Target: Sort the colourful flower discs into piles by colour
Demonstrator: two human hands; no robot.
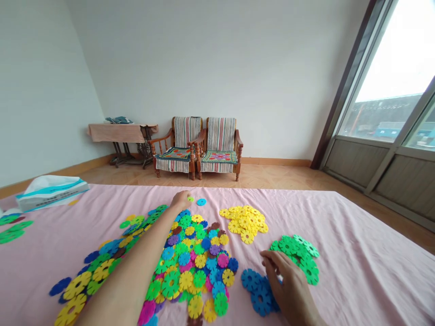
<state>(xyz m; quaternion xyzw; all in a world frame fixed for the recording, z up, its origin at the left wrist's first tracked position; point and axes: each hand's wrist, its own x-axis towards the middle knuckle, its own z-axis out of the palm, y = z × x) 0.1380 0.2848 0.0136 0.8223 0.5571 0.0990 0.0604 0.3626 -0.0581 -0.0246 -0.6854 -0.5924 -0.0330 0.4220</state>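
My left hand (181, 200) stretches to the far side of a mixed heap of notched plastic discs (185, 260). Its fingers are closed at a small light green disc (190, 199), which shows at the fingertips. Just right of it, a light blue disc (201, 202) lies on the cloth. My right hand (288, 280) hovers over a pile of blue discs (261, 296), close to a pile of green discs (307, 262). Its fingers are loosely bent, a gap shows by the thumb, and no disc is visible in them. Yellow discs (246, 222) form another pile farther back.
A pink cloth (353, 253) covers the table. On the left stand a tissue pack (52, 192) and several loose green discs (15, 232). Beyond the table are two wooden armchairs (220, 156), a cloth-covered sewing table (117, 132) and a window (390, 104).
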